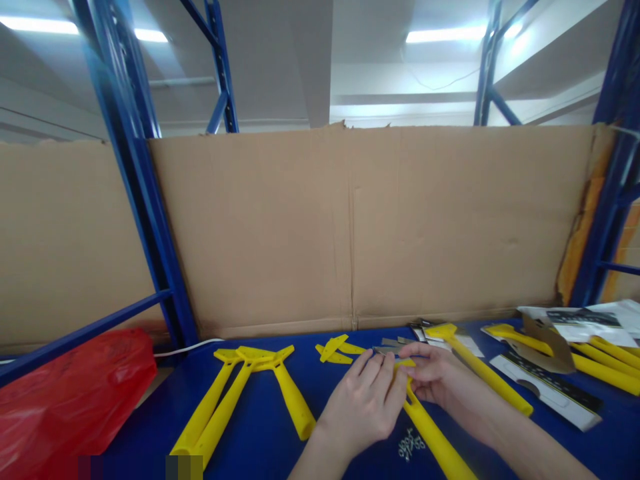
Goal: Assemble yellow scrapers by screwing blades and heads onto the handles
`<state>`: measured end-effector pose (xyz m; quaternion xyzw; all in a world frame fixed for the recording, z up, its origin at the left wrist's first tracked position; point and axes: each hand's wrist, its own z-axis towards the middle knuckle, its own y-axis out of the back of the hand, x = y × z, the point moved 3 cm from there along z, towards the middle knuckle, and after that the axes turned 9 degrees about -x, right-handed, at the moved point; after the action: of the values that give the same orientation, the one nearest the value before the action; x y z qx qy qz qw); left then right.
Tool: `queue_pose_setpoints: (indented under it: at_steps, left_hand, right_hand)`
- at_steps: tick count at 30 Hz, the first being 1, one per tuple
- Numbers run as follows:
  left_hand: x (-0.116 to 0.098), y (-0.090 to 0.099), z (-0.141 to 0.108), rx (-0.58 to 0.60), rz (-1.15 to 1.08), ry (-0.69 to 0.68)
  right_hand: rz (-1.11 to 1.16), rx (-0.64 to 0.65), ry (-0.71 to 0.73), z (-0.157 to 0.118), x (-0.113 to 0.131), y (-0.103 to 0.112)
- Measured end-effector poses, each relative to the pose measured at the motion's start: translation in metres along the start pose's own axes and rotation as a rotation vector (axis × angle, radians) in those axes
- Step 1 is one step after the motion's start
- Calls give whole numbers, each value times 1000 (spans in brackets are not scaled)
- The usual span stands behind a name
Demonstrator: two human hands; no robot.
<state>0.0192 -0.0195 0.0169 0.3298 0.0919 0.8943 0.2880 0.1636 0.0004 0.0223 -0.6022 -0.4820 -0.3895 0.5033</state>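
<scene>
My left hand (367, 397) is closed around the head end of a yellow handle (435, 437), its fingers bent over a thin dark strip. From the other side my right hand (433, 373) pinches the same head, where a small yellow plate shows between the fingers. The handle slants down toward the front edge of the view. Several small metal screws (411, 445) lie on the blue surface just left of it. Small yellow plates (334, 350) rest behind my left hand, and grey blades (393, 343) lie partly hidden behind my fingers.
Yellow handles (227, 400) lie at left on the blue table (260, 427). Another handle (487, 373), printed card sleeves (547, 390) and more handles (607, 370) are at right. A red plastic bag (75, 400) sits far left. Cardboard (275, 227) stands behind, between blue rack posts (135, 167).
</scene>
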Motion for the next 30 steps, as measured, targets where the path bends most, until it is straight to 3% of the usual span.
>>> queue_pose_setpoints:
  at_steps: [5, 9, 12, 14, 18, 22, 25, 30]
  left_hand:
    - [0, -1, -1, 13, -42, 100]
    - [1, -12, -10, 27, -196, 365]
    - [7, -26, -22, 53, -325, 660]
    - [12, -35, -31, 77, -388, 899]
    - [19, -48, -43, 80, -635, 1398]
    - [18, -53, -43, 107, -870, 1780]
    - [16, -53, -41, 103, -961, 1861]
    - [13, -58, -47, 142, -1028, 1853]
  right_hand:
    - [58, 59, -11, 10, -7, 3]
    - [17, 2, 99, 26, -10, 10]
    - [-292, -136, 224, 33, -11, 15]
    - [-552, -148, 287, 35, -15, 15]
    - [-994, -5, 566, 30, -22, 8]
    - [-1234, 58, 623, 24, -30, 3]
    - [-1250, 80, 609, 22, -31, 2]
    - [-1195, 65, 661, 24, -29, -2]
